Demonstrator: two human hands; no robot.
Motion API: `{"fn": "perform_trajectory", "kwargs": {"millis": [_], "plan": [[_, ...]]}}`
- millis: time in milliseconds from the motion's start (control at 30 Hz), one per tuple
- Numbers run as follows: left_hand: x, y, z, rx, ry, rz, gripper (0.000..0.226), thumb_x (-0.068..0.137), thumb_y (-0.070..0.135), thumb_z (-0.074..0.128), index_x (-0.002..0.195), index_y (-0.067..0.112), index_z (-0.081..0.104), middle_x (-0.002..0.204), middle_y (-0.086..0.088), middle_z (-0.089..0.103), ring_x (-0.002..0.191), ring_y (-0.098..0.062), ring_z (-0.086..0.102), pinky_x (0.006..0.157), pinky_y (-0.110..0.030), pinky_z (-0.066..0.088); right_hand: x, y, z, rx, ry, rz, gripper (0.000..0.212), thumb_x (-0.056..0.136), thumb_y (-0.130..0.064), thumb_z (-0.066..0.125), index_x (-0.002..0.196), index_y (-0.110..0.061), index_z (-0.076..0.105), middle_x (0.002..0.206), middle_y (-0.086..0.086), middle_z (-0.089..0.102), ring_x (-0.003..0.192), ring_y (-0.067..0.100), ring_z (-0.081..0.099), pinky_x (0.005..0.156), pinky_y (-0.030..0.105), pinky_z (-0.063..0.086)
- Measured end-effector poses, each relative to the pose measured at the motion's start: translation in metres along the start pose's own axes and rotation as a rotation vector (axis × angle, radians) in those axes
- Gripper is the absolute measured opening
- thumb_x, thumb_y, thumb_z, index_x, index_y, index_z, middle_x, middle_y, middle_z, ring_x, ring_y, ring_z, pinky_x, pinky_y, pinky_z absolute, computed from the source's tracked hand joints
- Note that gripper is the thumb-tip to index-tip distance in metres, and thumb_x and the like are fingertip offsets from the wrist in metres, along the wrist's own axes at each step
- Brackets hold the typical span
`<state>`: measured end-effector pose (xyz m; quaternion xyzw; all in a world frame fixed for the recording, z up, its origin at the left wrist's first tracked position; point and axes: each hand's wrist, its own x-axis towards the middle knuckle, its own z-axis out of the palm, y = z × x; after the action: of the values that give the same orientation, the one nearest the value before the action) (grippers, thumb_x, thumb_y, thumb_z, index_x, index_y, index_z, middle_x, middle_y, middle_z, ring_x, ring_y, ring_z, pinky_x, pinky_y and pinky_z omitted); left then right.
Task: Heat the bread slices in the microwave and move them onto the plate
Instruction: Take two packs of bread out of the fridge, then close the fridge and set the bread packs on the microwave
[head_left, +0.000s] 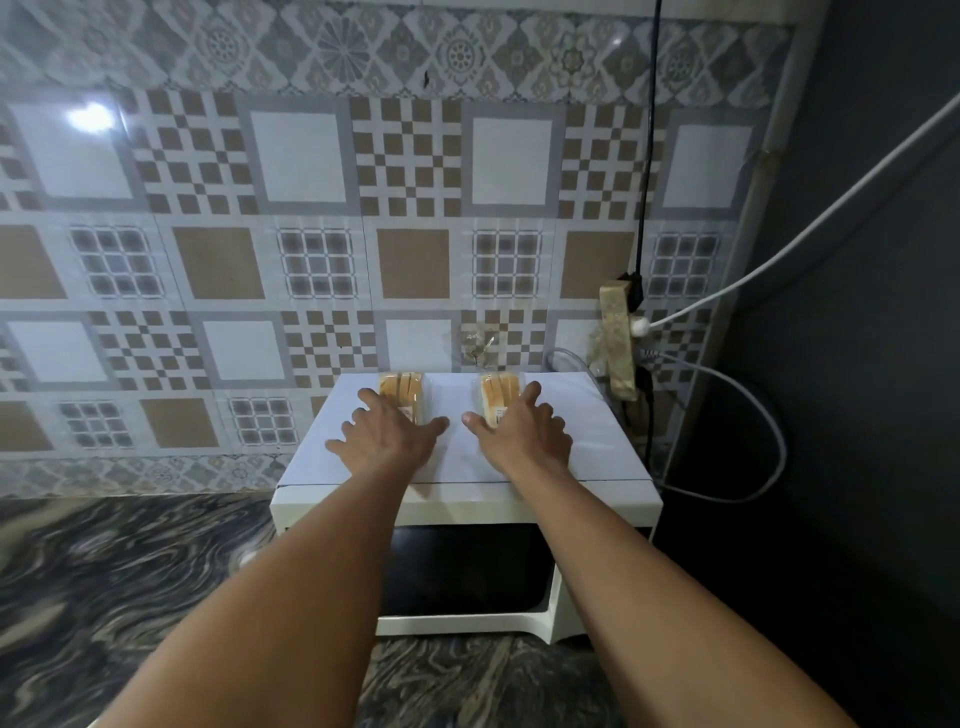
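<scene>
A white microwave (597, 499) with a dark glass door, closed, stands on the marbled counter against the tiled wall. Two clear packs of sliced bread lie on its top near the back: the left bread pack (402, 389) and the right bread pack (497, 389). My left hand (387, 434) stretches over the near end of the left pack with fingers spread and straight. My right hand (522, 431) lies the same way over the near end of the right pack. Neither hand curls round a pack. No plate is in view.
A socket block (618, 338) with black and white cables hangs on the wall right behind the microwave; a white cable loops down its right side (774, 441). A dark wall closes the right. The marbled counter (130, 587) runs left of the microwave.
</scene>
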<state>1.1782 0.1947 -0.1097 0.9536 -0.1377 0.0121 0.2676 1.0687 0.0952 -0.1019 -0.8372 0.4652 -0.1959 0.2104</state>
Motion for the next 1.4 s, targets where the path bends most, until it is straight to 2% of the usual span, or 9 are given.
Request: {"fn": "perform_trajectory", "kwargs": {"millis": [167,433,600,733,933,1033,1100,1200,1400], "plan": [[-0.025,0.005,-0.033,0.026,0.091,0.142,0.108,0.084,0.078,0.048,0.158,0.01,0.01,0.161,-0.017,0.026,0.151,-0.038,0.014,0.12,-0.059,0.01,-0.023,-0.002,-0.033,-0.071,-0.004,-0.078,0.087,0.089,-0.069,0.051,0.148,-0.009,0.027,0.141,0.018,0.044,0.128,0.037,0.044,0.098,0.048,0.04],[-0.1,0.024,-0.079,0.017,0.171,0.53,0.087,0.095,0.071,0.027,0.157,0.011,0.018,0.162,-0.017,0.025,0.153,-0.035,0.012,0.121,-0.058,0.007,-0.098,0.022,-0.117,-0.234,0.082,-0.095,0.08,0.094,-0.066,0.044,0.154,-0.015,0.027,0.152,0.017,0.037,0.138,0.037,0.037,0.106,0.051,0.039],[-0.168,0.023,-0.092,-0.018,0.091,0.809,0.077,0.099,0.064,0.025,0.157,0.014,0.024,0.163,-0.014,0.025,0.153,-0.031,0.014,0.122,-0.057,0.009,-0.178,0.06,-0.175,-0.273,0.15,-0.047,0.066,0.097,-0.053,0.046,0.15,-0.014,0.035,0.154,0.015,0.034,0.143,0.035,0.028,0.113,0.059,0.027],[-0.227,0.023,-0.1,-0.026,-0.043,1.001,0.073,0.101,0.062,0.026,0.159,0.019,0.019,0.166,-0.015,0.016,0.154,-0.031,0.007,0.123,-0.055,0.007,-0.248,0.089,-0.217,-0.352,0.158,0.038,0.068,0.101,-0.048,0.042,0.156,-0.016,0.021,0.161,0.016,0.02,0.149,0.035,0.014,0.116,0.059,0.019],[-0.324,0.049,-0.122,-0.093,-0.132,1.212,0.069,0.102,0.057,0.027,0.159,0.019,0.02,0.165,-0.015,0.021,0.153,-0.032,0.012,0.122,-0.056,0.01,-0.34,0.129,-0.278,-0.456,0.241,0.185,0.07,0.102,-0.047,0.041,0.159,-0.018,0.014,0.165,0.016,0.011,0.152,0.033,0.005,0.12,0.056,0.013],[-0.372,0.062,-0.132,-0.132,-0.157,1.289,0.067,0.103,0.055,0.028,0.159,0.02,0.019,0.165,-0.016,0.02,0.153,-0.032,0.011,0.123,-0.055,0.008,-0.382,0.143,-0.307,-0.5,0.299,0.231,0.069,0.102,-0.046,0.042,0.159,-0.016,0.016,0.164,0.016,0.014,0.151,0.034,0.009,0.12,0.055,0.016],[-0.402,0.069,-0.136,-0.174,-0.166,1.354,0.065,0.104,0.053,0.028,0.159,0.02,0.02,0.164,-0.016,0.021,0.153,-0.033,0.012,0.123,-0.056,0.01,-0.412,0.153,-0.326,-0.536,0.368,0.245,0.065,0.102,-0.044,0.042,0.156,-0.014,0.023,0.159,0.018,0.027,0.147,0.036,0.023,0.116,0.054,0.025],[-0.45,0.08,-0.142,-0.242,-0.174,1.454,0.062,0.106,0.049,0.028,0.158,0.018,0.022,0.163,-0.015,0.024,0.153,-0.033,0.015,0.122,-0.054,0.013,-0.464,0.171,-0.353,-0.586,0.49,0.264,0.049,0.1,-0.038,0.045,0.142,-0.011,0.043,0.136,0.018,0.051,0.128,0.038,0.046,0.101,0.047,0.043],[-0.572,0.088,-0.162,-0.55,-0.235,1.712,0.049,0.105,0.033,0.04,0.148,0.009,0.041,0.148,-0.015,0.045,0.143,-0.033,0.034,0.119,-0.052,0.022,-0.565,0.211,-0.398,-0.618,0.609,0.445,0.046,0.096,-0.026,0.047,0.139,-0.01,0.043,0.132,0.018,0.052,0.123,0.04,0.048,0.095,0.049,0.044]]}}
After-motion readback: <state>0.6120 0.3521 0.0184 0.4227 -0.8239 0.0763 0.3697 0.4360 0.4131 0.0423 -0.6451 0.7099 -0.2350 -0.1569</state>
